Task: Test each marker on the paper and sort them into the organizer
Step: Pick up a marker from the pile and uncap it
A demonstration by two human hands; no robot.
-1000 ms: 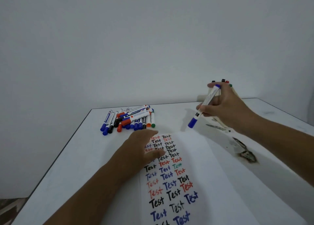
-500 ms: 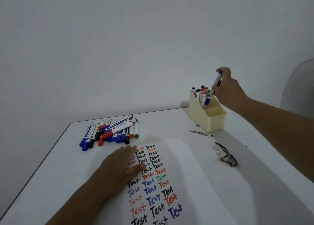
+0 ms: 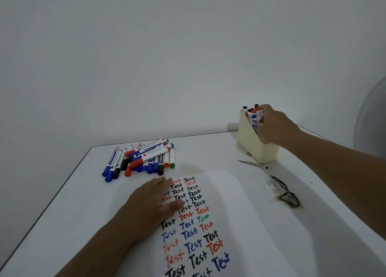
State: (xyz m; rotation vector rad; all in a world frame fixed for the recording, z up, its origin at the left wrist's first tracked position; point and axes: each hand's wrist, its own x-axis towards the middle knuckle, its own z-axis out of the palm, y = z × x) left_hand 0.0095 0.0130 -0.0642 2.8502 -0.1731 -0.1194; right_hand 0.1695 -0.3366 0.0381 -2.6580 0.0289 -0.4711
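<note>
A white sheet of paper (image 3: 227,205) covered in coloured "Test" words lies before me. My left hand (image 3: 150,203) rests flat on its left side, fingers spread, holding nothing. At the back right stands a cream organizer (image 3: 259,151) with several markers upright in it. My right hand (image 3: 271,124) is at its top, fingers closed around a blue-capped marker (image 3: 254,121) that stands inside the organizer among the others. A pile of loose markers (image 3: 142,159) with blue, red, black, orange and green caps lies at the back left.
The white table (image 3: 73,214) ends in a dark edge on the left and meets a plain wall behind. A dark burnt-looking stain (image 3: 286,195) and smaller scuffs (image 3: 250,163) mark the surface right of the paper.
My right hand carried the blue marker from above the paper to the organizer and lowered it in, cap up. The left hand stayed on the paper. The view shifted.
</note>
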